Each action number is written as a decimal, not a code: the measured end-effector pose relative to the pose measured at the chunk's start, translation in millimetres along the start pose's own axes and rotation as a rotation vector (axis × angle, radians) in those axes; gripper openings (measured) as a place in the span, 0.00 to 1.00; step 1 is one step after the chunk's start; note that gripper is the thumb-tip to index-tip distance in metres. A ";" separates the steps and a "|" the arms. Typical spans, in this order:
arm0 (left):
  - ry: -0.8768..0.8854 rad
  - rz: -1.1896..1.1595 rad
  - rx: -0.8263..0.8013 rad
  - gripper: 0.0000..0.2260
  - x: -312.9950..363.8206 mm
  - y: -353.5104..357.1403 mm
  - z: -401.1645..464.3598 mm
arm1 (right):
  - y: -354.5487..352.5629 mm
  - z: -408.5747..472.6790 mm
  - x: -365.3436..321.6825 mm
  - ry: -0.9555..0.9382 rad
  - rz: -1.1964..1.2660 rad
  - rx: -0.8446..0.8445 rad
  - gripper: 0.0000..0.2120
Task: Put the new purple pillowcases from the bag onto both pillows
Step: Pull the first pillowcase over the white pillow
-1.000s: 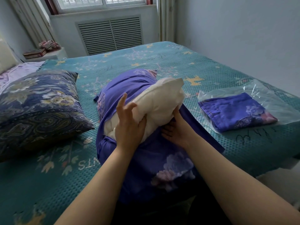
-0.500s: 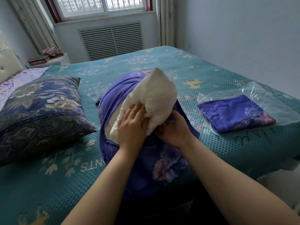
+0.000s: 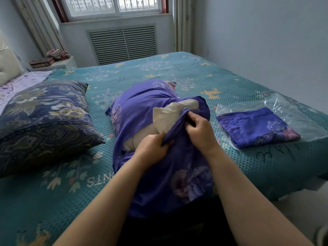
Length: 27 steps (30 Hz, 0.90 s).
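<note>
A: What is the case (image 3: 142,110) like to work with?

B: Thin, soft cloth, by the look of it. It bunches and drapes wherever it is not filled, so it gives no push of its own. The pillow (image 3: 165,116) inside looks light and squashy, cream-coloured, and it bulges out through the case's open mouth.

A: Where does it lie?

B: On the bed (image 3: 177,71), in the middle, right in front of the person. The far end of the case is already filled; the near end hangs slack over the bed's edge.

A: And the hands?

B: Both have cloth in them. The left hand (image 3: 152,148) has its fingers curled round the hem at the mouth, just below the bare pillow. The right hand (image 3: 200,128) pinches a gathered fold of the same hem, just right of the pillow. The two hands are near each other on that edge.

A: Is that the place to hold?

B: I judge so. The hem is the firmest part; pulling at the middle of the cloth would only stretch it. The pillow will likely need squeezing, since it springs back.

A: What else lies about?

B: Right of the case, a clear bag (image 3: 291,114) with the second case (image 3: 252,126) folded in it. Left of the case, the other pillow (image 3: 44,118) in a dark patterned cover.
</note>
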<state>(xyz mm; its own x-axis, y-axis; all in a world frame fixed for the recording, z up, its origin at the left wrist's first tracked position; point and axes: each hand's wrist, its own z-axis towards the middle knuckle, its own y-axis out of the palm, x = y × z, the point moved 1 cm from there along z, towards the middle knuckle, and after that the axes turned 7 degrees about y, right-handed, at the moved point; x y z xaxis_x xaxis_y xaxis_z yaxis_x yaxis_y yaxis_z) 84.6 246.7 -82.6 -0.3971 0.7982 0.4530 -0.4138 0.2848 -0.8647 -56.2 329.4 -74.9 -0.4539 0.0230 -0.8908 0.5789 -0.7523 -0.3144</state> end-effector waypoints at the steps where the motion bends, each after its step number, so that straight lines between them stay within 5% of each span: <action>1: 0.040 -0.024 0.136 0.13 -1.6 0.0 -3.3 | 1.9 -1.8 1.4 -0.087 -0.215 0.064 0.16; 5: 0.168 0.001 0.403 0.06 -2.4 -6.2 -8.4 | -1.3 -3.6 -4.4 -0.259 -0.372 0.234 0.22; 10: 0.283 -0.047 0.337 0.15 -7.4 -14.7 -2.8 | 15.1 -5.0 -13.8 -0.451 -0.613 -0.138 0.33; 13: 0.187 -0.085 0.379 0.17 -9.1 -21.8 0.5 | 14.4 -1.6 -21.5 -0.332 -0.622 -0.280 0.24; 16: 0.070 0.149 0.500 0.07 -9.4 -20.7 5.2 | 7.9 5.6 -37.7 -0.228 -0.728 -0.412 0.10; 18: 0.058 0.313 0.548 0.06 -15.5 -17.5 8.5 | -1.0 15.8 -43.8 -0.074 -0.732 -0.546 0.18; 20: -0.034 0.382 0.489 0.06 -22.3 -17.2 10.8 | -15.9 28.8 -46.5 0.100 -0.744 -0.656 0.27; 23: -0.247 0.291 0.231 0.11 -28.0 -22.2 8.9 | -31.9 38.4 -43.9 0.097 -0.944 -0.782 0.23; 27: -0.277 0.129 -0.079 0.12 -42.7 -30.4 0.9 | -26.4 23.0 -21.6 -0.022 -1.026 -0.390 0.19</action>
<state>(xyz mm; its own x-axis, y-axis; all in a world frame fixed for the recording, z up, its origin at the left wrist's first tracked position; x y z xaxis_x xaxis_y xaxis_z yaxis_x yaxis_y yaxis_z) 113.4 203.5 -75.4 -0.6545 0.6586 0.3713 -0.2849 0.2400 -0.9280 -77.3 333.6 -39.8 -0.8518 0.5043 -0.1418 0.0923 -0.1220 -0.9882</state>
